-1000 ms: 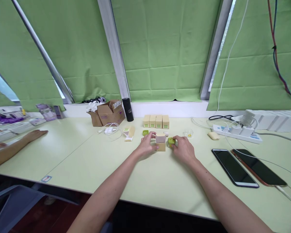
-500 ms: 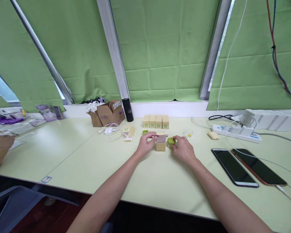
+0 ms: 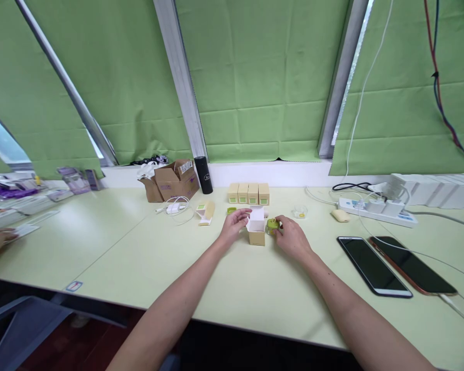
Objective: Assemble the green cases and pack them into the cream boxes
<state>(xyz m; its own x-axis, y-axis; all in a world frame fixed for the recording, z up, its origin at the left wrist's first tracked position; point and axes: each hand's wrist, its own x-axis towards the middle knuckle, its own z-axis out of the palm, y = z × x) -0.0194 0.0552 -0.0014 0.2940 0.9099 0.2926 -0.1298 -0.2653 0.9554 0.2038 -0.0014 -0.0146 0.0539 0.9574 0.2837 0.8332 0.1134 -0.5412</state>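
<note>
Can pass freely in front of the open box (image 3: 257, 237); meets the left hand (image 3: 233, 226) at its left, the jar (image 3: 272, 225) at its right, small boxes (image 3: 252, 194) behind.

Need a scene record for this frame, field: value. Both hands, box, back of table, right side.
left hand: at the box's left side; contact unclear
right hand: holding green-lidded jar, beside the box
small box: upright, open, white inside
back: four tan boxes in a row
right side: two phones, power strip
</note>
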